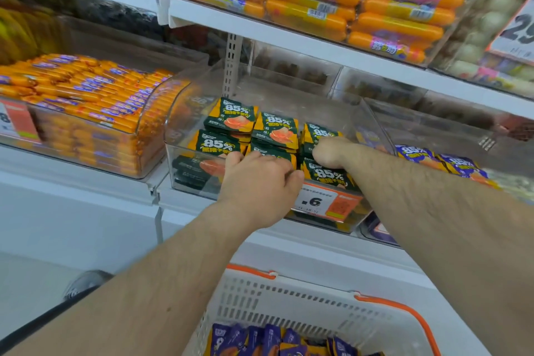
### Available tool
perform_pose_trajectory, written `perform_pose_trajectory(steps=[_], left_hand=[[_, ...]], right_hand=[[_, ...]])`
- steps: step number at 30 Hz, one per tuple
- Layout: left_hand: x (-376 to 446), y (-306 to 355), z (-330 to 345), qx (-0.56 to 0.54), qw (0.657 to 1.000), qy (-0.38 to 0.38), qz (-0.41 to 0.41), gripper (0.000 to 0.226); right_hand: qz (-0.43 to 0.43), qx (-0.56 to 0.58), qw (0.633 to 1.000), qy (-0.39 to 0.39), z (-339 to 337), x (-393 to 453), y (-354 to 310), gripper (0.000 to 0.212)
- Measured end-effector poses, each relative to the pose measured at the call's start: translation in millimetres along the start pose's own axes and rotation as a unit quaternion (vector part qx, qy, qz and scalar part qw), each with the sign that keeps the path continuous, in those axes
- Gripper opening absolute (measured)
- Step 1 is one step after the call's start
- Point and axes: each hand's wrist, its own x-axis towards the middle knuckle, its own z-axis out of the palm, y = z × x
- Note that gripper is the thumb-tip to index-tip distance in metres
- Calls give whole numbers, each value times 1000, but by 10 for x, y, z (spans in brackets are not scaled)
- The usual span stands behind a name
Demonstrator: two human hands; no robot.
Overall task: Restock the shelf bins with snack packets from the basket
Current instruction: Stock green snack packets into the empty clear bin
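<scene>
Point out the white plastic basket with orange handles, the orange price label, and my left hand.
White plastic basket with orange handles (289, 302), head view, slotted back wall.
Orange price label (329, 202), head view, centre.
Left hand (260, 185), head view, back.

The right hand (329, 153) bends out of sight behind the green packets (274, 130). The frame's bottom edge cuts the basket (289, 300) and its purple packets (271, 338).

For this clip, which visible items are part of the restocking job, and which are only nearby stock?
Part of the job:
- left hand and right hand, both in the clear bin
- green 85% packets in that bin
- white basket holding purple packets

Only nearby:
- orange sausage sticks in the left bin
- large orange sausages on the shelf above
</scene>
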Motion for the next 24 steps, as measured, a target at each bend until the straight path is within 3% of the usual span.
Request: perform_pose_trajectory(steps=[4, 6, 8, 11, 12, 14, 17, 19, 21, 24], left_hand=[[-11, 80, -22, -77, 996, 39, 27, 32], [-49, 161, -3, -89, 990, 79, 75, 32], [-107, 233, 44, -82, 985, 85, 126, 34], [-184, 286, 89, -65, 983, 84, 148, 32], [-202, 298, 98, -60, 984, 83, 149, 29], [-247, 335, 136, -43, 979, 93, 175, 21], [-397, 448, 264, -45, 971, 78, 220, 17], [-530, 517, 416, -49, 969, 26, 239, 26], [-670, 581, 579, -26, 965, -74, 251, 36], [-816, 604, 797, 34, 940, -235, 246, 38]], right_hand=[[22, 132, 989, 60, -59, -227, -1, 30], [26, 217, 965, 148, -76, -462, -14, 25], [-7, 313, 906, 284, -23, -813, -10, 25], [-144, 341, 788, 492, 223, -1346, 65, 18], [-184, 324, 759, 534, 336, -1455, 122, 16], [-217, 295, 739, 565, 605, -1597, 265, 16], [-196, 310, 750, 551, 1041, -1702, 502, 17], [-142, 335, 784, 503, 1417, -1730, 650, 20], [-71, 330, 851, 403, 1846, -1724, 813, 22], [17, 267, 946, 185, 2349, -1751, 1036, 19]])
